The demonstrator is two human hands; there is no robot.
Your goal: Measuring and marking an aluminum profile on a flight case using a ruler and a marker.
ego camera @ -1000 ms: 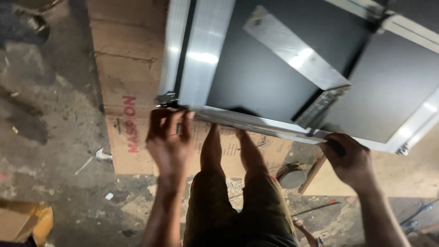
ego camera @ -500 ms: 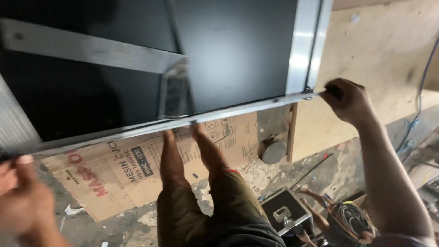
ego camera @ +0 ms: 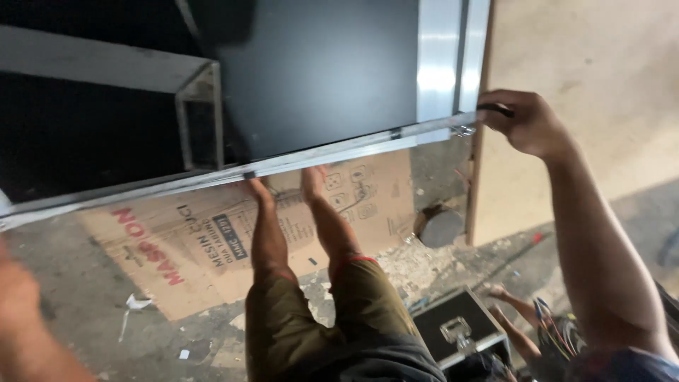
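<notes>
Panel [ego camera: 318, 71], dark and flat in a silver metal frame, hangs tilted above my knees; my right hand [ego camera: 520, 120] is clamped on its corner, while my left hand [ego camera: 18, 311] is a blur whose grip I cannot tell. Below it I see flattened brown cardboard [ego camera: 212, 240] with red and black print on the floor, and a black case [ego camera: 460, 325] with a metal latch beside my right leg.

Right hand [ego camera: 525, 122]: raised at upper right, fingers curled shut, knuckles toward the camera, thumb side turned left.
Right forearm [ego camera: 601, 240]: bare, runs from the lower right corner up and leftward to the wrist, elbow low, nearly straight.
Left hand [ego camera: 18, 297]: only a blurred part shows at the lower left edge; grip cannot be told.
Left forearm [ego camera: 35, 357]: blurred, rising from the bottom left corner.
Spacing: the two hands are well apart.
</notes>
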